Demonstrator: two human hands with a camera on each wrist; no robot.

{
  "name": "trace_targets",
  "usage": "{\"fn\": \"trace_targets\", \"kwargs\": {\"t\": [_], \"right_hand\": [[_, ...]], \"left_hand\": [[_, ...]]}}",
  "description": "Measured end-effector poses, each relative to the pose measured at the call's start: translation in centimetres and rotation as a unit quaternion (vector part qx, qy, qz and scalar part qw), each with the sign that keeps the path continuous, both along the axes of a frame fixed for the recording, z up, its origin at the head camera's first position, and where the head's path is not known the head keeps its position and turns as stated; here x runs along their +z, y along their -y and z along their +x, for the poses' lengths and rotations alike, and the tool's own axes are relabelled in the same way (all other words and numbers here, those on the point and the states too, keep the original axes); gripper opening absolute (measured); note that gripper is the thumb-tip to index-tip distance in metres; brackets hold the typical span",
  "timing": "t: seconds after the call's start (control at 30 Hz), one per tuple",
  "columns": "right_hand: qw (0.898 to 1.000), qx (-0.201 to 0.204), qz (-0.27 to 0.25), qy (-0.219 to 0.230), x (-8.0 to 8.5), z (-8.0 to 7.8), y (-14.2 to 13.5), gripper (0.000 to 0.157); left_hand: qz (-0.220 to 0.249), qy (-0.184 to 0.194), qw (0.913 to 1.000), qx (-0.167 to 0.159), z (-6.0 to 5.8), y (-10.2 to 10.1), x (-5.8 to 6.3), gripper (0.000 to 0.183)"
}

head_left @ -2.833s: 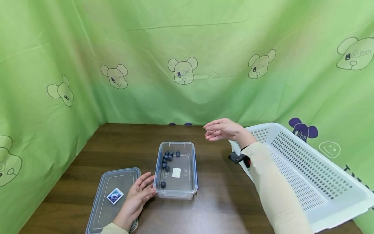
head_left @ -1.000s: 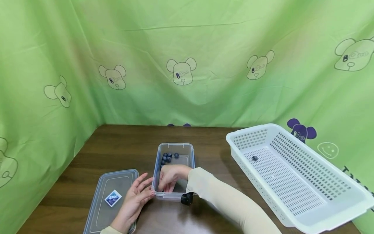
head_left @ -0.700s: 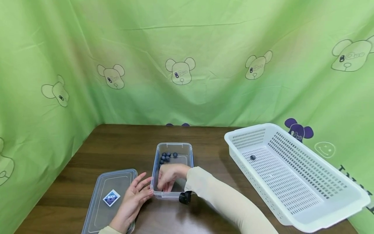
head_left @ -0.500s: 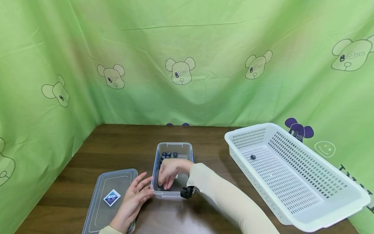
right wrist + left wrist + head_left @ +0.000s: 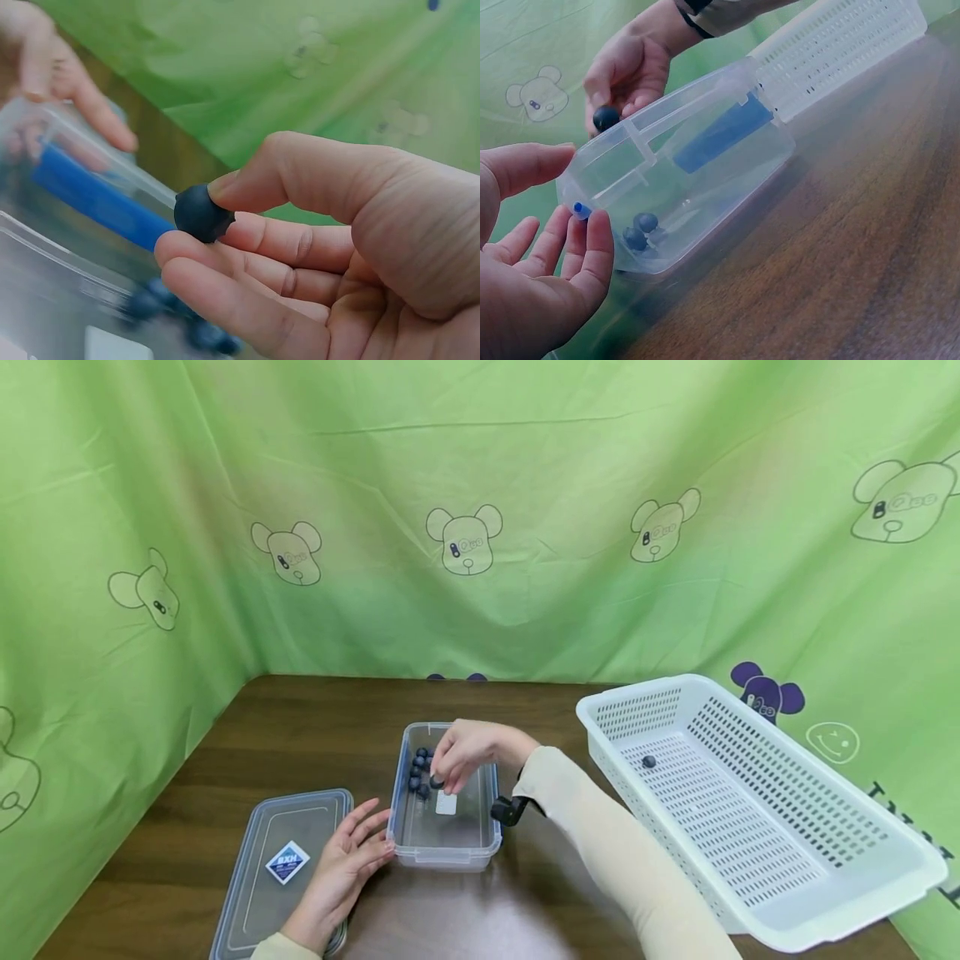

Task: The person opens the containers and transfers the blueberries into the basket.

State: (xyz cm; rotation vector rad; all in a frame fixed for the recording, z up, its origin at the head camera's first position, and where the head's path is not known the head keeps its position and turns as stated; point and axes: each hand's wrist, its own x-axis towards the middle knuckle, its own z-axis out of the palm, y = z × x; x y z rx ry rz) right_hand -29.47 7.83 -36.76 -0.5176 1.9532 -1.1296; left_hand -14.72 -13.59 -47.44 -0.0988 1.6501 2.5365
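A blueberry (image 5: 201,213) is pinched between the thumb and fingertips of my right hand (image 5: 300,247), raised over the clear plastic food container (image 5: 446,853) in the head view. Several more blueberries (image 5: 417,772) lie along the container's left side, partly hidden by the hand. My left hand (image 5: 341,868) stays at the container's near left corner, fingers loosely spread and fingertips against its rim and side; the left wrist view shows this left hand (image 5: 544,262) close up. One blueberry (image 5: 648,762) lies in the white perforated basket (image 5: 750,810) on the right.
The container's clear lid (image 5: 255,902), with a blue and white sticker, lies on the dark wood table (image 5: 360,706) beneath my left forearm. A green printed curtain (image 5: 555,593) encloses the table's back and sides.
My right hand released a blueberry into the basket, came back into the container and took another from its near end. It has now lifted up and away from me. The left hand stayed put.
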Motion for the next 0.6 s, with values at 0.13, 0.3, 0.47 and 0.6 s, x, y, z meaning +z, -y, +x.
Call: {"fn": "trace_targets", "kwargs": {"t": [0.13,0.3,0.47,0.6], "right_hand": [[0.999,-0.031,-0.020,-0.003,0.9,-0.8,-2.2,0.017],[0.997,-0.066,-0.033,-0.009,1.7,-1.9,-5.3,0.017],[0.993,-0.110,-0.050,-0.010,2.6,-2.8,-8.8,0.021],[0.989,-0.132,-0.066,-0.009,3.1,-3.4,-11.8,0.023]], "left_hand": [[-0.001,0.000,1.0000,-0.001,-0.1,0.0,0.0,0.072],[0.004,0.000,1.0000,0.000,-0.1,-0.2,0.0,0.072],[0.003,-0.003,1.0000,-0.003,-0.1,-0.2,0.0,0.073],[0.005,0.001,1.0000,-0.003,0.0,-0.1,-0.1,0.072]]}}
